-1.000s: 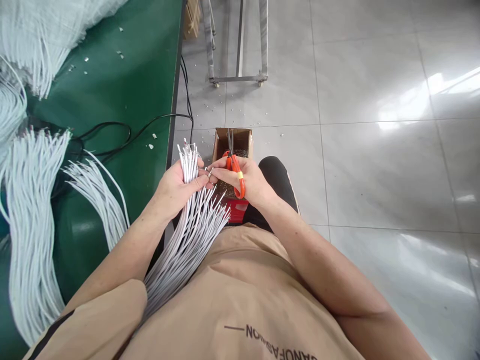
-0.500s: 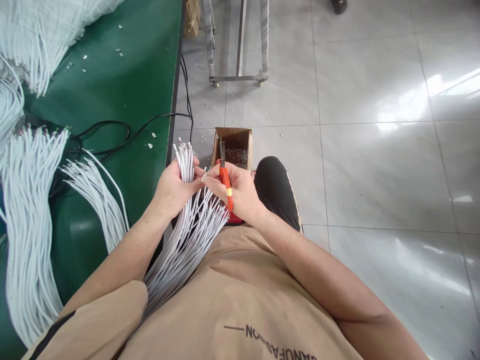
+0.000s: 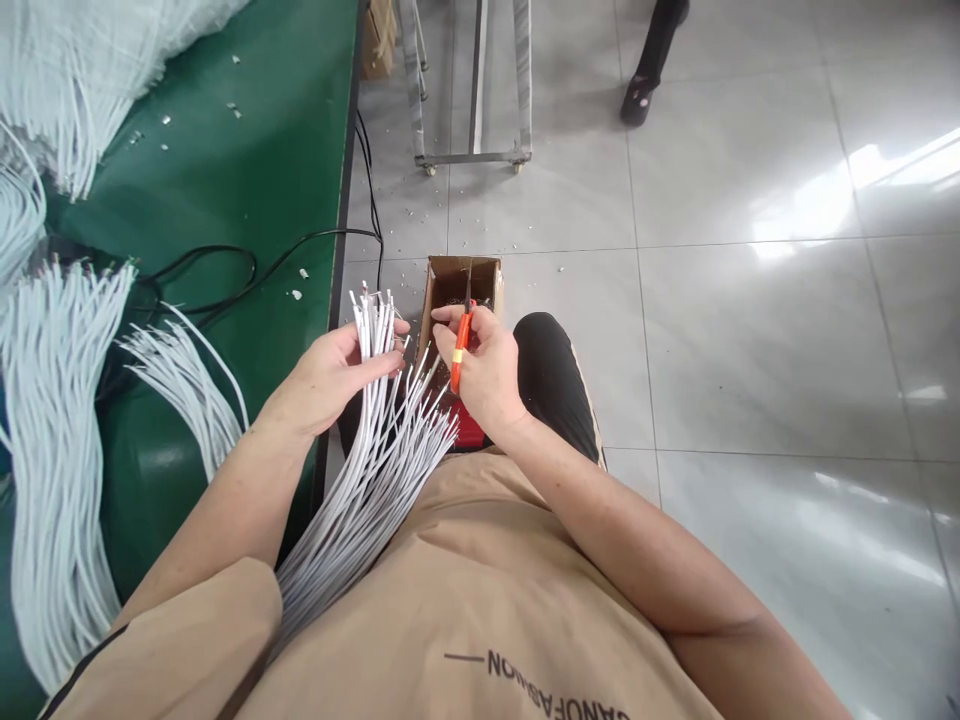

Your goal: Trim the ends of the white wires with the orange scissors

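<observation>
Left hand (image 3: 326,372) cradles bundle of white cables (image 3: 367,430), fingers curled loosely round it, cut ends fanned upward, tails trailing over the lap. Right hand (image 3: 484,370) closed round orange-handled scissors (image 3: 459,345), blades pointing up over cardboard box (image 3: 450,285) on the floor. More white cables (image 3: 60,420) lie on green table (image 3: 247,150) at left.

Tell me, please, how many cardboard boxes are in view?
2: one open cardboard box on the floor beyond the right hand, and another box, partly cut off, at the table's far corner.
</observation>
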`<action>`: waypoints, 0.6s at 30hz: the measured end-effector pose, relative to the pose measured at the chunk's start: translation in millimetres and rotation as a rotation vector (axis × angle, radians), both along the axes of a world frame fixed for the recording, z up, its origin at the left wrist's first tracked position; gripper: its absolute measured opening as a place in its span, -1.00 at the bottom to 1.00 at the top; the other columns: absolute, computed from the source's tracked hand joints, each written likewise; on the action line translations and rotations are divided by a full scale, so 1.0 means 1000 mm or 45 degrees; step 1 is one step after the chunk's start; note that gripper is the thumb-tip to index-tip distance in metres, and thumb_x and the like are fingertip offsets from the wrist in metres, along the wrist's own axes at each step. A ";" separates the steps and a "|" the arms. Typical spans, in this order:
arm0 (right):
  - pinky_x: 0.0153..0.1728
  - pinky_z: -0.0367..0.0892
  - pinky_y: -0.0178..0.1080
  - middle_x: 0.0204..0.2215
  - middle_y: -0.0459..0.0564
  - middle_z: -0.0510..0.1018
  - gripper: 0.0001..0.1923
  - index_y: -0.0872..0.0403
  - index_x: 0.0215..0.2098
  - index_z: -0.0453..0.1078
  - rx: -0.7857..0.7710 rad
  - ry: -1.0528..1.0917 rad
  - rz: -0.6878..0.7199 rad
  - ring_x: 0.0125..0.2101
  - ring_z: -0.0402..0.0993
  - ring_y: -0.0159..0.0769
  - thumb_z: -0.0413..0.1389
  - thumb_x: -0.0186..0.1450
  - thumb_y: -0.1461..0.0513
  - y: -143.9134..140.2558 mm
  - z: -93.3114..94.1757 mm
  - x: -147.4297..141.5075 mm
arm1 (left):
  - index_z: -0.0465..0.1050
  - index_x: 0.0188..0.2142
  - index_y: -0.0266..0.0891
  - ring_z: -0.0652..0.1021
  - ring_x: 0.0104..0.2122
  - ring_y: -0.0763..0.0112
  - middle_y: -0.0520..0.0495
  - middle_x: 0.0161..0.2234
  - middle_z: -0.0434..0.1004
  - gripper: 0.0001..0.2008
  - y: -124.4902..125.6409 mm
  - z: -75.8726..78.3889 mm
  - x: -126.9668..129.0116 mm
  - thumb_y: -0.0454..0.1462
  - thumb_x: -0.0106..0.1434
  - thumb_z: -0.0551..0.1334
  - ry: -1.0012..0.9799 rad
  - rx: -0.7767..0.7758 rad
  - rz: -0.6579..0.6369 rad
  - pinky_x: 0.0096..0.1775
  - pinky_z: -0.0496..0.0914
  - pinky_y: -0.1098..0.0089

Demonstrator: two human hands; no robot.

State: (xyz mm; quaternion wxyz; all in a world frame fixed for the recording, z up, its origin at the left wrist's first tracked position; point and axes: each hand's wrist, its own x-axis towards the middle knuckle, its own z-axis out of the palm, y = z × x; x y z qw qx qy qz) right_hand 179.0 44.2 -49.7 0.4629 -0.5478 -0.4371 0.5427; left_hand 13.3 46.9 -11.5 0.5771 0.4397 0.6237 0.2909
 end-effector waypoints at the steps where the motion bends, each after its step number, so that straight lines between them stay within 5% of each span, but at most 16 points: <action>1: -0.39 0.26 -0.33 -0.36 -0.06 0.48 -0.79 0.07 -0.26 0.45 0.028 -0.004 0.010 -0.42 0.33 -0.41 0.06 0.20 0.16 0.000 0.001 0.000 | 0.51 -0.13 -0.21 0.53 -0.33 0.41 0.01 -0.31 0.55 -0.58 0.001 0.000 -0.001 -0.24 -0.03 0.42 -0.003 0.001 0.018 -0.13 0.40 0.32; 11: -0.54 0.16 -0.37 -0.56 -0.14 0.38 -0.78 0.11 -0.41 0.39 -0.134 0.116 0.306 -0.56 0.19 -0.47 0.08 0.17 0.11 -0.001 0.002 -0.003 | 0.52 -0.17 -0.27 0.57 -0.23 0.29 -0.09 -0.26 0.59 -0.57 0.001 0.004 0.001 -0.25 -0.09 0.45 -0.001 -0.065 0.019 -0.08 0.41 0.29; 18: -0.49 0.18 -0.37 -0.52 -0.13 0.42 -0.76 0.11 -0.41 0.40 -0.099 0.131 0.368 -0.52 0.21 -0.46 0.09 0.16 0.09 -0.005 -0.007 -0.004 | 0.42 -0.36 -0.29 0.52 -0.42 0.51 0.01 -0.34 0.54 -0.71 0.002 0.001 0.000 -0.33 -0.09 0.43 -0.083 -0.068 0.092 -0.27 0.41 0.42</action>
